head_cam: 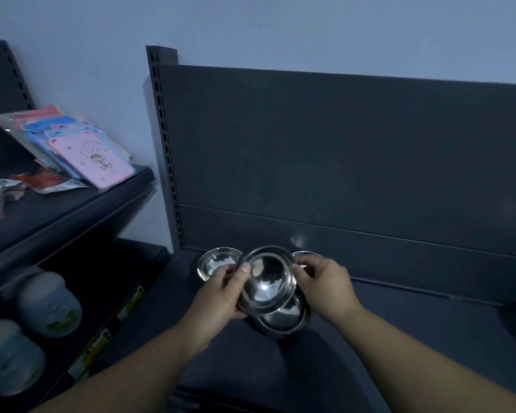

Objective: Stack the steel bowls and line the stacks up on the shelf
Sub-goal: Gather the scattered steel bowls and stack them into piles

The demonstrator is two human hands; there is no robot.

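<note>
Pinching opposite rim edges, left hand (pixel 221 290) and right hand (pixel 325 284) hold a tilted steel bowl (pixel 265 281) above a second bowl (pixel 283 318).

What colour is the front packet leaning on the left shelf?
The flat plastic-wrapped packet is pink with a small cartoon figure; the head view shows it.

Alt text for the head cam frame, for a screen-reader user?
The left hand and right hand grip a tilted steel bowl by its rim, with a second bowl just beneath it, over the dark shelf. A third bowl stands behind on the left; a neighbouring shelf holds pink packets and jars.
</note>
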